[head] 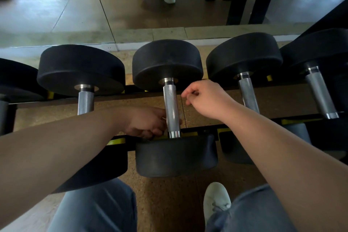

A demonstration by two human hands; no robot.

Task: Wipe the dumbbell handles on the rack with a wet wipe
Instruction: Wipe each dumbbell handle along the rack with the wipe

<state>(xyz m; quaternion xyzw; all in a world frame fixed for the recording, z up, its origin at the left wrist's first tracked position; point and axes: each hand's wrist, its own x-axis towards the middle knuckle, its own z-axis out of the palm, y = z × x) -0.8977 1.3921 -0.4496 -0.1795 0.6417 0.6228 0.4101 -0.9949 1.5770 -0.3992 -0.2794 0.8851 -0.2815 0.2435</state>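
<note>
Several black dumbbells with knurled steel handles lie side by side on the rack (203, 130). My left hand (145, 123) is at the lower end of the middle dumbbell handle (170, 107), its fingers curled round behind the handle. A thin pale sliver of the wet wipe (164, 118) shows between that hand and the steel; the rest of the wipe is hidden. My right hand (204, 98) hovers just right of the same handle, apart from it, fingers curled in with nothing visible in them.
Neighbouring handles stand to the left (85, 102) and right (249, 94), with another further right (320, 98). A mirror (75, 9) behind the rack reflects floor and a person's shoes. My knees and a white shoe (216, 199) are on the cork floor below.
</note>
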